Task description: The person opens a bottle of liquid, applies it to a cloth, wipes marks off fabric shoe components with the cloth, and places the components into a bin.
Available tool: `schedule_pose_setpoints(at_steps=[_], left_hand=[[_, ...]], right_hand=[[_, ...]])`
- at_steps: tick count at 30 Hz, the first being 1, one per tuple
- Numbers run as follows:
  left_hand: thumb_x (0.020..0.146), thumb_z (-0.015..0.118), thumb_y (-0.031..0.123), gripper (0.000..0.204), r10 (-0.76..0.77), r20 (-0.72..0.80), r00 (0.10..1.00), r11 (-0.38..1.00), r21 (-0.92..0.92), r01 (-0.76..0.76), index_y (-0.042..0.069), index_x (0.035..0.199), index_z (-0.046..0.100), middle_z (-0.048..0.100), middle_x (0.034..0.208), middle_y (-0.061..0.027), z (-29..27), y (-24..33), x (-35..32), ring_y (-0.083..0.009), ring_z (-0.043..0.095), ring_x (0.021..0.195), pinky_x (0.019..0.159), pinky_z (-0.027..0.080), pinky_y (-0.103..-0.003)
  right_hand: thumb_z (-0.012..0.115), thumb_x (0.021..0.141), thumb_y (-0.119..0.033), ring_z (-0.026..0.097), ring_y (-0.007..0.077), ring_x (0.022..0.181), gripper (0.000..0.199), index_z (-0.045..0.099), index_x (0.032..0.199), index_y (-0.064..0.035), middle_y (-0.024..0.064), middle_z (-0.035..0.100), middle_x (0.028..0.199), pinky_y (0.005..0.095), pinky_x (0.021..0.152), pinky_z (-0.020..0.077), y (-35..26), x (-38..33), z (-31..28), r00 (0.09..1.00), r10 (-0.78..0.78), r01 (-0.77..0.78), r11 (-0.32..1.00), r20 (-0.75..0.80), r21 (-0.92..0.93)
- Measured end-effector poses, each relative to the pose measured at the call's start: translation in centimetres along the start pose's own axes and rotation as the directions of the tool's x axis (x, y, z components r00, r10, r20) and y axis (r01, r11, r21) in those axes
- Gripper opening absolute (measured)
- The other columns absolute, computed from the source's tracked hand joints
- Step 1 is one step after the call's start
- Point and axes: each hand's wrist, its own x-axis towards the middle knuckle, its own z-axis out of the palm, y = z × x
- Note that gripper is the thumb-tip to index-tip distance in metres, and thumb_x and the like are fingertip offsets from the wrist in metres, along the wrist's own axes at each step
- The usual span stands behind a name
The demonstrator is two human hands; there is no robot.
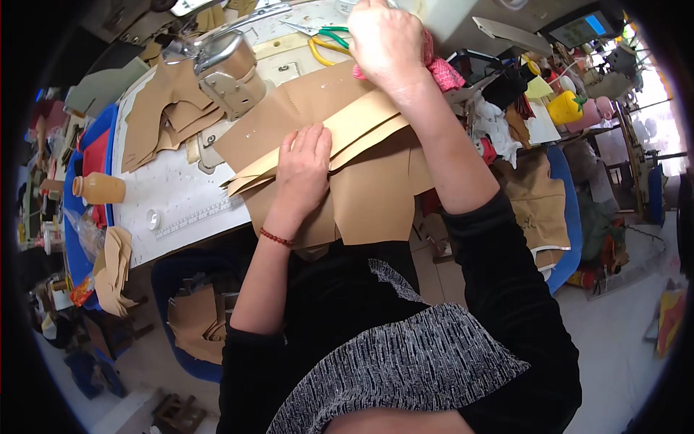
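Observation:
My left hand (303, 170) lies flat, fingers stretched out, on a pale folded strip (354, 130) that runs diagonally across larger tan sheet pieces (376, 206). The pieces hang over the table's near edge, above my lap. Farther up and to the right, my right hand (387, 43) is closed like a fist with its back toward me. Its fingertips are hidden, so whatever it holds does not show. Beside it are scissors (325, 50) with green and yellow handles and a crumpled pink cloth (444, 72).
A metal sewing machine (231, 76) stands at the far left of the pieces, beside stacked tan cutouts (170, 108). A ruler (195, 218), a white cap (153, 219) and an amber bottle (101, 189) are on the left. Blue bins (571, 217) with tan pieces flank me.

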Motion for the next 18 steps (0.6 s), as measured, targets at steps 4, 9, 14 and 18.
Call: schedule_pose_setpoints(at_steps=[4, 9, 14, 18], left_hand=[[0.076, 0.055, -0.005, 0.025, -0.039, 0.035, 0.999, 0.998, -0.051, 0.041, 0.001, 0.1, 0.052, 0.048, 0.13, -0.0204, -0.3, 0.7, 1.1, -0.0336, 0.044, 0.126, 0.102, 0.035, -0.049], [0.073, 0.054, -0.006, 0.033, -0.09, 0.201, 0.976, 0.993, -0.061, 0.104, 0.0, 0.104, 0.047, 0.04, 0.138, -0.0226, -1.3, 0.4, 2.2, -0.0353, 0.034, 0.134, 0.105, 0.026, -0.059], [0.066, 0.054, -0.005, 0.041, -0.1, 0.343, 0.934, 0.99, -0.056, 0.126, 0.0, 0.106, 0.043, 0.035, 0.143, -0.0232, -1.7, -0.1, 3.8, -0.0355, 0.029, 0.137, 0.105, 0.016, -0.069], [0.064, 0.054, -0.002, 0.042, -0.098, 0.392, 0.915, 0.987, -0.079, 0.14, 0.0, 0.105, 0.044, 0.033, 0.144, -0.0252, -1.4, -0.4, 4.7, -0.0362, 0.027, 0.137, 0.104, 0.014, -0.071]], right_hand=[[0.068, 0.072, -0.022, 0.065, 0.0333, 0.071, 0.029, 0.061, 0.092, -0.0026, 0.0167, 0.065, 0.081, 0.0406, 0.065, 0.0522, 0.3, -0.3, 0.3, 0.996, -0.024, 0.044, 0.965, 0.083, -0.258], [0.063, 0.066, -0.008, 0.067, 0.0321, 0.067, 0.016, 0.063, 0.077, 0.0024, 0.0184, 0.064, 0.08, 0.039, 0.059, 0.0537, -0.2, -1.6, 1.3, 0.973, -0.156, 0.201, 0.934, 0.168, -0.296], [0.067, 0.064, -0.008, 0.066, 0.0327, 0.07, 0.013, 0.067, 0.074, 0.0006, 0.0194, 0.064, 0.079, 0.0404, 0.061, 0.0529, 0.7, -2.4, 2.0, 0.977, -0.114, 0.142, 0.978, 0.178, -0.156], [0.064, 0.07, -0.012, 0.065, 0.0357, 0.068, 0.014, 0.066, 0.07, 0.0012, 0.0207, 0.064, 0.074, 0.0436, 0.063, 0.052, 1.4, -2.6, 3.0, 0.978, -0.06, 0.065, 0.998, 0.199, -0.015]])
